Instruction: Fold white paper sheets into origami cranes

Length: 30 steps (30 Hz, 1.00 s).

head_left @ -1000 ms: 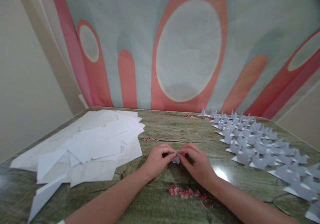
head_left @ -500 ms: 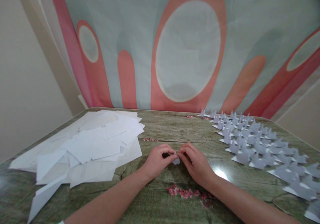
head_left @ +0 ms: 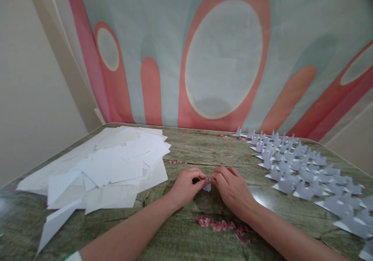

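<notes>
A small piece of folded white paper point(head_left: 207, 188) is held between my two hands, just above the middle of the table. My left hand point(head_left: 189, 184) pinches its left side between thumb and fingers. From the right, my right hand point(head_left: 230, 185) closes its fingertips on the other side. Most of the paper is hidden behind the fingers, so its exact folded shape cannot be made out. Rows of small folded paper figures point(head_left: 287, 185), with upright peaks and flat white bases, stand on the right side of the table.
A wide loose pile of white paper sheets point(head_left: 119, 165) covers the left of the table. One folded sheet point(head_left: 56, 226) lies at its near edge. The wood-patterned table point(head_left: 198, 148) has printed pink flowers. A painted backdrop point(head_left: 169, 39) rises behind its far edge.
My right hand has turned slightly, its fingers now curled further over the paper. My left hand keeps its pinch. The whole view has shifted a little.
</notes>
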Motion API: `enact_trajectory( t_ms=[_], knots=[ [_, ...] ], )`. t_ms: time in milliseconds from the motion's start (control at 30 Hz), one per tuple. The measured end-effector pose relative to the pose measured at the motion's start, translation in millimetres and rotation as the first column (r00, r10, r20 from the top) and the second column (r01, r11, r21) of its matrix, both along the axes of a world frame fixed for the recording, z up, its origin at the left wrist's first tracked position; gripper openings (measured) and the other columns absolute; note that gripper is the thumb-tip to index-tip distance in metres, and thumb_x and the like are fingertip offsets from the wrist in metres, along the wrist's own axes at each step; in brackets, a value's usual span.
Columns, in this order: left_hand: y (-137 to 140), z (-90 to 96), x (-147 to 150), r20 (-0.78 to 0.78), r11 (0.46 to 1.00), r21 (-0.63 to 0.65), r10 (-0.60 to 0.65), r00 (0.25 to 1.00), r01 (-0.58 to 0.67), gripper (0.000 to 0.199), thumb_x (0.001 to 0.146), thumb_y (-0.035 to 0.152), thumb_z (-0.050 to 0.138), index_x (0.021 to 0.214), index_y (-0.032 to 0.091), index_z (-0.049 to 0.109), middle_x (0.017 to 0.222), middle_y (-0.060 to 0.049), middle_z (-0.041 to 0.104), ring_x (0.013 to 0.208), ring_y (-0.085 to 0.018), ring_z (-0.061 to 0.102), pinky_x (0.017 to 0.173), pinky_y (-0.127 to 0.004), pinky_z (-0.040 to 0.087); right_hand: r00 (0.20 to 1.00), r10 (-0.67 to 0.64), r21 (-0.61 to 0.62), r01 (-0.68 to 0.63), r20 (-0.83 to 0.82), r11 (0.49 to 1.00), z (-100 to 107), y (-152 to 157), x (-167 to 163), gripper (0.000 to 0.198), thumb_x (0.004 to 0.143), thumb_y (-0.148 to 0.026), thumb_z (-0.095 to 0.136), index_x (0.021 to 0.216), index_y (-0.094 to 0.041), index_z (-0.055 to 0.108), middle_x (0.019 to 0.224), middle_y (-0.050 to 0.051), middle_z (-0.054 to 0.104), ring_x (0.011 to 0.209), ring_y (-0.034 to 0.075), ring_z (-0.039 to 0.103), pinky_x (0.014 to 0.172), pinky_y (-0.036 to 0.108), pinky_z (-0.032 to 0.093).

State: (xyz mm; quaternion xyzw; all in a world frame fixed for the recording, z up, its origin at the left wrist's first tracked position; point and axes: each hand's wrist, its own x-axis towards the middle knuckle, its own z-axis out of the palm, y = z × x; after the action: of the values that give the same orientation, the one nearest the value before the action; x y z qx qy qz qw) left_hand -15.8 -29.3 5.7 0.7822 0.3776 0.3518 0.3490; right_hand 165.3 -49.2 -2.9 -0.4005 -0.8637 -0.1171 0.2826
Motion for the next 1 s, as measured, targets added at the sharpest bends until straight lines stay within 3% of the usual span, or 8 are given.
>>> enact_trajectory(
  t_ms=[467, 1000],
  knots=[
    [1, -2.1, 0, 0.054, 0.999, -0.034, -0.005, 0.999, 0.007, 0.011, 0.076, 0.022, 0.060, 0.072, 0.017, 0.069, 0.074, -0.004, 0.064, 0.074, -0.016, 0.057, 0.072, -0.025, 0.044, 0.995, 0.093, 0.023, -0.092, -0.044, 0.996, 10, -4, 0, 0.014, 0.088, -0.014, 0.043, 0.089, -0.018, 0.057, 0.084, 0.006, 0.063, 0.081, 0.017, 0.057, 0.074, 0.032, 0.041],
    [-1, -2.4, -1, 0.067, 1.000, -0.029, -0.004, 0.998, 0.006, 0.010, 0.076, 0.018, 0.060, 0.074, 0.016, 0.070, 0.075, -0.004, 0.063, 0.074, -0.015, 0.058, 0.072, -0.024, 0.043, 0.987, 0.132, 0.074, -0.139, 0.093, 0.988, 12, -4, 7, 0.017, 0.088, -0.016, 0.045, 0.091, -0.019, 0.061, 0.087, 0.005, 0.065, 0.073, 0.016, 0.055, 0.072, 0.034, 0.039]
  ],
)
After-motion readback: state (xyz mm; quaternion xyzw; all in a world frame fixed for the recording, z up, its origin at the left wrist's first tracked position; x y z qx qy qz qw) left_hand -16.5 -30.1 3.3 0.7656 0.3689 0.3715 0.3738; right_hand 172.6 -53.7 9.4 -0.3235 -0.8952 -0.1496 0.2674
